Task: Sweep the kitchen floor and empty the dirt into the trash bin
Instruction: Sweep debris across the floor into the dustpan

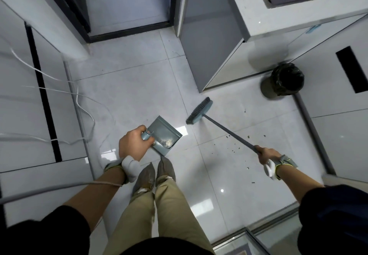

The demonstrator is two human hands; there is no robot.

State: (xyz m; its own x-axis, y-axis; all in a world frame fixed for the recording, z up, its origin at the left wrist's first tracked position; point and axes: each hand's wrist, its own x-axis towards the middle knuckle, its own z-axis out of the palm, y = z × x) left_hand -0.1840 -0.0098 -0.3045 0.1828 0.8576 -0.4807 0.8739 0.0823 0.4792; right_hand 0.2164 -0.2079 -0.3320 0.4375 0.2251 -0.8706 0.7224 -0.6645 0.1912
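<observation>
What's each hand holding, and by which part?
The left hand grips the dustpan by its short handle; the right hand grips the broom near the handle's top end.

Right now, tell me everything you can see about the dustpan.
The dustpan is grey-blue and looks like plastic: a flat rectangular tray with raised side walls, a row of comb teeth near the back and a short tubular handle. A little pale dust sits by the teeth. The left hand grips the handle, holding it tilted just ahead of the shoes. Nothing else visibly touches it; the broom, held by the right hand, is apart to its right.
</observation>
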